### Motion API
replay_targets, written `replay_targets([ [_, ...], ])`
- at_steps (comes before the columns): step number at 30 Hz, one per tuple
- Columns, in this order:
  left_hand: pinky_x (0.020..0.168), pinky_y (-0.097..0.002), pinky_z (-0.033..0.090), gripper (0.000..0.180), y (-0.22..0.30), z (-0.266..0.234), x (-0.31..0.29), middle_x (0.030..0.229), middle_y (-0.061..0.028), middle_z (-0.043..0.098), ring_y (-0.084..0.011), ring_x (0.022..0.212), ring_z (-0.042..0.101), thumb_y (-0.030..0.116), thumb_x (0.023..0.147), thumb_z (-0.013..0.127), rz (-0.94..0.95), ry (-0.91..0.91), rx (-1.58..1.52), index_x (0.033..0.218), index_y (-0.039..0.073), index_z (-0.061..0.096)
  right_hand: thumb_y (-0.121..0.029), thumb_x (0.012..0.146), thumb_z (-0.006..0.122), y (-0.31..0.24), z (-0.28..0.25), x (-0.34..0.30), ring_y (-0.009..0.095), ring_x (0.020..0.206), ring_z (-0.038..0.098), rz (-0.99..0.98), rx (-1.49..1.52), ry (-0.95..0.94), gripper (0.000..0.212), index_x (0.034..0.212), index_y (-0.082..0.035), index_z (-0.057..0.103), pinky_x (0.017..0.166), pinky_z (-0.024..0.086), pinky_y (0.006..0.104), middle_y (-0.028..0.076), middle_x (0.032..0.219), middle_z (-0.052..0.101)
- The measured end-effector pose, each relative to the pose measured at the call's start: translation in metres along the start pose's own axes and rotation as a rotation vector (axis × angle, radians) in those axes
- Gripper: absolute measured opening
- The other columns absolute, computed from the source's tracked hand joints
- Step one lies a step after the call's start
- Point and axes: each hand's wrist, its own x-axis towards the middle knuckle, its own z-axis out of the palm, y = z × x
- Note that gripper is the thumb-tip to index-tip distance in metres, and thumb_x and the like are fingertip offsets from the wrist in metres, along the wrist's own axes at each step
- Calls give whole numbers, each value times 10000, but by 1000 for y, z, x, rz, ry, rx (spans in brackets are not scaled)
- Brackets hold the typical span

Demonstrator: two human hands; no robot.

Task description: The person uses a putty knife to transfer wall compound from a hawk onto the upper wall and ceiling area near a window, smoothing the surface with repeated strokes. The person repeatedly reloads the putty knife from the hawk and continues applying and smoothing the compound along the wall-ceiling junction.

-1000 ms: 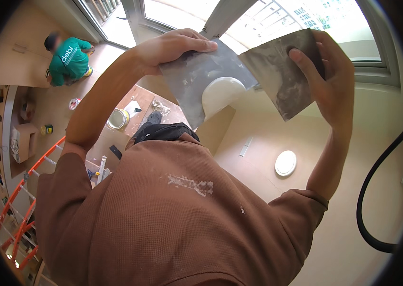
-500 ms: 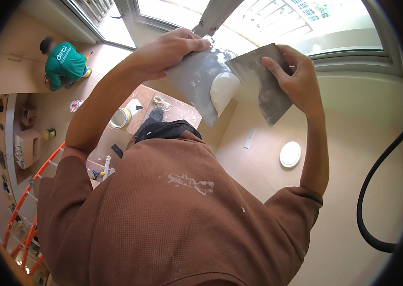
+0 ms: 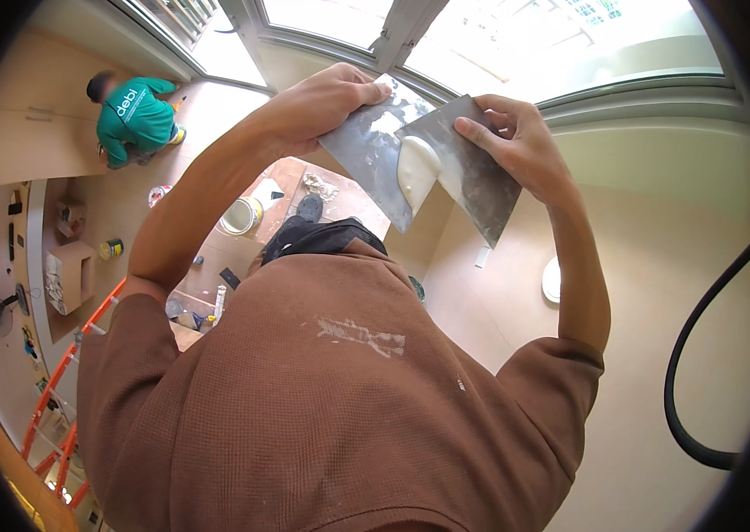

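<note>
Blades, two: flat grey metal plastering blades (image 3: 373, 151) and (image 3: 472, 168), overlapping at upper centre of the frame, one white lump of filler (image 3: 416, 167) sitting where they are meeting. Hands, two. Left hand (image 3: 321, 105) is gripping the left blade's upper edge, fingers curled shut over it, arm rising from the lower left. Right hand (image 3: 521, 137) is pinching the right blade, fingers spread along its face, thumb behind, forearm running down the right of the frame. Brown shirt (image 3: 330, 408) is filling the lower centre.

Room: beige floor far below; window frame (image 3: 392, 35) is crossing the top. One white bucket (image 3: 240, 215) left of centre, one orange ladder (image 3: 64, 381) at lower left, one black hose (image 3: 690, 355) curving at right. One person in green (image 3: 135, 115) is crouching at upper left.
</note>
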Motion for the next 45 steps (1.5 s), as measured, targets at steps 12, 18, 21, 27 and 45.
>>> replay_targets([
  [12, 549, -207, 511, 364, 4, 4, -14, 813, -87, 636, -87, 629, 623, 288, 940, 477, 23, 44, 44, 1007, -53, 584, -354, 791, 710, -8, 12, -7, 146, 687, 623, 91, 330, -106, 545, 1121, 49, 550, 621, 493, 243, 156, 838, 660],
  [18, 546, -199, 502, 373, 24, 8, -23, 793, -79, 634, -83, 622, 619, 307, 938, 486, 112, 73, 30, 987, -47, 592, -364, 794, 703, -18, -5, -5, 145, 696, 620, 90, 399, -102, 580, 1163, 46, 523, 622, 485, 217, 172, 842, 645],
  [21, 538, -195, 496, 373, 38, 12, -28, 782, -73, 633, -82, 616, 618, 314, 937, 493, 152, 56, 4, 977, -43, 596, -358, 798, 700, -25, -14, -8, 144, 703, 619, 80, 471, -76, 576, 1166, 47, 522, 615, 484, 219, 174, 837, 638],
  [27, 575, -209, 494, 354, 51, 27, -36, 795, -74, 637, -72, 630, 592, 234, 965, 439, 191, 28, 20, 983, -79, 604, -367, 817, 673, -40, -29, -24, 147, 689, 619, 30, 413, -13, 522, 1148, 16, 547, 605, 474, 217, 167, 833, 641],
  [45, 511, -227, 420, 382, 43, 33, -47, 683, -34, 586, -58, 562, 514, 280, 946, 473, 373, 25, 29, 877, -67, 617, -243, 809, 692, -105, -50, -66, 123, 640, 596, -58, -186, 314, 374, 1046, 26, 588, 581, 468, 253, 105, 765, 657],
])
